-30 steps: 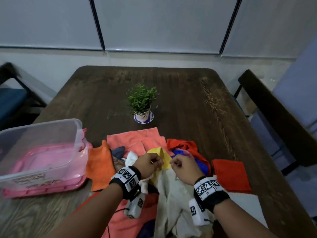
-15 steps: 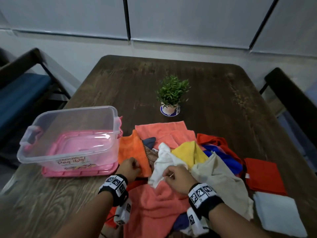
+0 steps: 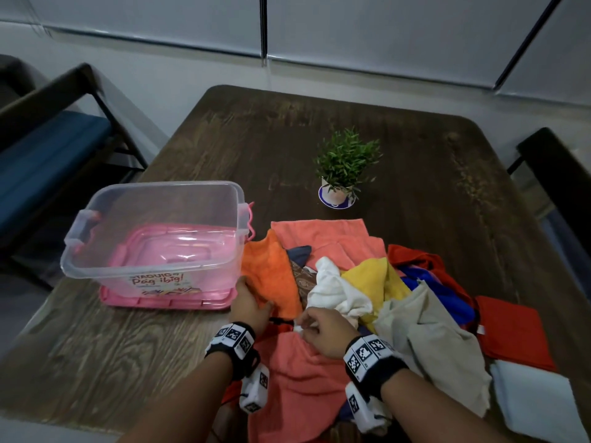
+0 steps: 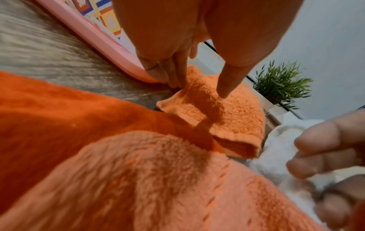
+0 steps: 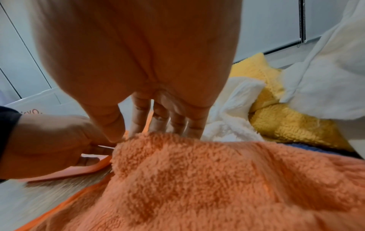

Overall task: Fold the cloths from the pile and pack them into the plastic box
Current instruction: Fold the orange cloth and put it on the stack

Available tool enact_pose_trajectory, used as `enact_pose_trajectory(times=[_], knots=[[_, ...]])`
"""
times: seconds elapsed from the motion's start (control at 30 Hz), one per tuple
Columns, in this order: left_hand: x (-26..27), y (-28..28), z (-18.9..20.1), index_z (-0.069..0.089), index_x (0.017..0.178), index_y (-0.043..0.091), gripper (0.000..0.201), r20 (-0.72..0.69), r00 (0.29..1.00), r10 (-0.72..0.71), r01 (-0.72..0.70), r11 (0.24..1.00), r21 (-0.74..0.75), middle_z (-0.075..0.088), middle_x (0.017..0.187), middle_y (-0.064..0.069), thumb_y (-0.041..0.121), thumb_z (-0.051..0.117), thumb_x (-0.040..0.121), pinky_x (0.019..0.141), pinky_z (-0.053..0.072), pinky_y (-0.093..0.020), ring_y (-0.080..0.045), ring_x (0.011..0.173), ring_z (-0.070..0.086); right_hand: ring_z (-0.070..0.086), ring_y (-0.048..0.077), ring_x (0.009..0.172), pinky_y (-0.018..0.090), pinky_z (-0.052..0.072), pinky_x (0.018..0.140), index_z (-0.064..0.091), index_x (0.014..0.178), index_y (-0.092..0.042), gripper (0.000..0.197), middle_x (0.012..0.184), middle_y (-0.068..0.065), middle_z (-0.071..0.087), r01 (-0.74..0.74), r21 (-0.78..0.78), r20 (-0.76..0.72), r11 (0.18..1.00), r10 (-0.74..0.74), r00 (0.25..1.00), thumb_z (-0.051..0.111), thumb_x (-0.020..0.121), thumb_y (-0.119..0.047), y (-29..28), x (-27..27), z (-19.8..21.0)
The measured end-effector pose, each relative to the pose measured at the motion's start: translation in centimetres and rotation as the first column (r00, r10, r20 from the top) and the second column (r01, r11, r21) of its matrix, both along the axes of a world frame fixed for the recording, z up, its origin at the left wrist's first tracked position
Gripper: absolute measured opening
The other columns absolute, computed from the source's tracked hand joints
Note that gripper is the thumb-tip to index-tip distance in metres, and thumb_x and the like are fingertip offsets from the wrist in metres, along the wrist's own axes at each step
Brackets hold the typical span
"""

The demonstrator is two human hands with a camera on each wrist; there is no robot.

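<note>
A pile of coloured cloths lies in front of me on the wooden table (image 3: 415, 148). My left hand (image 3: 256, 298) pinches a fold of the orange cloth (image 3: 271, 270) between thumb and fingers (image 4: 173, 76), right beside the box. My right hand (image 3: 303, 326) is curled on a corner of the white cloth (image 3: 332, 289), just above the salmon towel (image 3: 303, 378); its thumb (image 5: 112, 129) touches that towel's edge. The clear plastic box (image 3: 153, 187) stands open to the left on its pink lid (image 3: 166, 303), with no cloth inside.
A small potted plant (image 3: 345, 161) stands behind the pile. Yellow (image 3: 371, 276), beige (image 3: 431, 340), blue and red cloths fill the right side; a folded red cloth (image 3: 511, 334) and a folded white one (image 3: 537, 398) lie at the far right. Chairs (image 3: 48, 148) flank the table.
Both hands were together at the yellow and white cloths. My left hand has moved left onto the orange cloth by the box. My right hand has pulled the white corner nearer.
</note>
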State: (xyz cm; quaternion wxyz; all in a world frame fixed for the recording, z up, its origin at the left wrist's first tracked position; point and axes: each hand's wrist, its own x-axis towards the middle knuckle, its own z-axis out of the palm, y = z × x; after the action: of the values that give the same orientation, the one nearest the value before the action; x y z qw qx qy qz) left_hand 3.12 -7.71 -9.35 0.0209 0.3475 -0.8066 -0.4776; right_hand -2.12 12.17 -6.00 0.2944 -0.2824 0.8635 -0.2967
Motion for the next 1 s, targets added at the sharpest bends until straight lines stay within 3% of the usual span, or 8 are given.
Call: enact_pose_trajectory(times=[0.17, 0.27, 0.43, 0.6, 0.67, 0.73, 0.9, 1.0], knots=[[-0.7, -1.1, 0.5, 0.03, 0.145, 0.013, 0.079, 0.057, 0.997, -0.058, 0.059, 0.998, -0.022, 0.056, 0.126, -0.014, 0.015, 0.074, 0.079, 0.101, 0.043, -0.035, -0.032, 0.117, 0.055, 0.065, 0.008, 0.095, 0.024, 0.051, 0.088, 0.061, 0.1, -0.032, 0.015, 0.101, -0.007, 0.07, 0.019, -0.035, -0.004, 0.999, -0.019, 1.0, 0.066, 0.089, -0.022, 0.2, -0.3, 0.4], [-0.7, -1.2, 0.8, 0.039, 0.142, 0.017, 0.064, 0.102, 0.986, -0.133, 0.126, 0.99, 0.068, 0.054, 0.123, -0.007, 0.017, 0.07, 0.085, 0.1, 0.041, -0.031, -0.028, 0.117, 0.054, 0.065, 0.009, 0.094, 0.027, 0.052, 0.088, 0.062, 0.098, -0.031, 0.012, 0.099, -0.009, 0.069, 0.016, -0.055, -0.005, 0.998, -0.016, 1.0, 0.065, 0.09, -0.022, 0.1, -0.5, 1.0], [-0.6, -0.9, 2.3, 0.067, 0.106, 0.017, 0.021, 0.019, 0.999, -0.044, 0.042, 0.997, 0.07, 0.066, 0.096, -0.005, 0.009, 0.067, 0.087, 0.081, 0.046, -0.023, -0.018, 0.087, 0.061, 0.065, 0.009, 0.093, 0.031, 0.053, 0.089, 0.065, 0.109, -0.024, 0.02, 0.106, -0.009, 0.069, 0.066, -0.043, -0.02, 0.997, -0.067, 0.998, 0.065, 0.089, -0.023, 0.3, -0.7, 1.4], [-0.9, 0.6, 5.9, 0.064, 0.084, 0.028, 0.029, -0.172, 0.972, -0.161, 0.157, 0.987, -0.035, 0.068, 0.089, 0.007, 0.001, 0.071, 0.078, 0.077, 0.045, -0.022, -0.007, 0.076, 0.06, 0.063, 0.007, 0.092, 0.027, 0.052, 0.088, 0.053, 0.129, -0.027, 0.049, 0.122, -0.01, 0.061, 0.058, -0.086, -0.075, 0.995, -0.064, 0.995, 0.071, 0.084, -0.03, -0.4, -1.0, 1.8], [-1.0, 1.8, 7.9, 0.064, 0.089, 0.025, 0.028, -0.283, 0.934, -0.219, 0.224, 0.974, -0.014, 0.067, 0.092, 0.009, 0.001, 0.073, 0.076, 0.081, 0.045, -0.024, -0.004, 0.082, 0.06, 0.059, 0.006, 0.095, 0.016, 0.047, 0.084, 0.049, 0.132, -0.022, 0.061, 0.122, -0.007, 0.059, 0.045, -0.17, -0.075, 0.984, -0.059, 0.995, 0.077, 0.079, -0.036, -1.1, -0.7, 2.2], [-1.0, 2.8, 10.1, 0.065, 0.1, 0.026, 0.034, -0.372, 0.891, -0.259, 0.286, 0.958, 0.018, 0.067, 0.103, 0.006, 0.004, 0.074, 0.075, 0.088, 0.048, -0.025, -0.006, 0.094, 0.062, 0.059, 0.004, 0.099, 0.015, 0.046, 0.083, 0.047, 0.127, -0.021, 0.068, 0.12, -0.007, 0.058, 0.066, -0.262, -0.076, 0.963, -0.089, 0.993, 0.081, 0.072, -0.044, -1.8, -0.3, 2.7], [-1.0, 2.7, 14.1, 0.059, 0.122, 0.034, 0.064, -0.489, 0.807, -0.332, 0.412, 0.909, 0.062, 0.048, 0.123, -0.003, 0.025, 0.068, 0.06, 0.093, 0.041, -0.011, -0.007, 0.112, 0.053, 0.065, 0.007, 0.078, 0.026, 0.051, 0.069, 0.058, 0.097, -0.025, 0.023, 0.088, -0.005, 0.069, 0.164, -0.462, -0.148, 0.871, -0.259, 0.955, 0.064, 0.077, -0.014, -2.0, -0.4, 5.7], [-0.9, 1.6, 14.6, 0.056, 0.127, 0.035, 0.065, -0.451, 0.775, -0.442, 0.408, 0.896, -0.176, 0.036, 0.137, -0.003, 0.047, 0.066, 0.064, 0.104, 0.033, -0.014, -0.011, 0.126, 0.039, 0.065, 0.008, 0.072, 0.026, 0.053, 0.067, 0.067, 0.096, -0.021, 0.013, 0.081, -0.007, 0.07, 0.202, -0.559, -0.15, 0.804, -0.337, 0.929, 0.06, 0.086, -0.014, -1.1, -1.3, 7.8]])
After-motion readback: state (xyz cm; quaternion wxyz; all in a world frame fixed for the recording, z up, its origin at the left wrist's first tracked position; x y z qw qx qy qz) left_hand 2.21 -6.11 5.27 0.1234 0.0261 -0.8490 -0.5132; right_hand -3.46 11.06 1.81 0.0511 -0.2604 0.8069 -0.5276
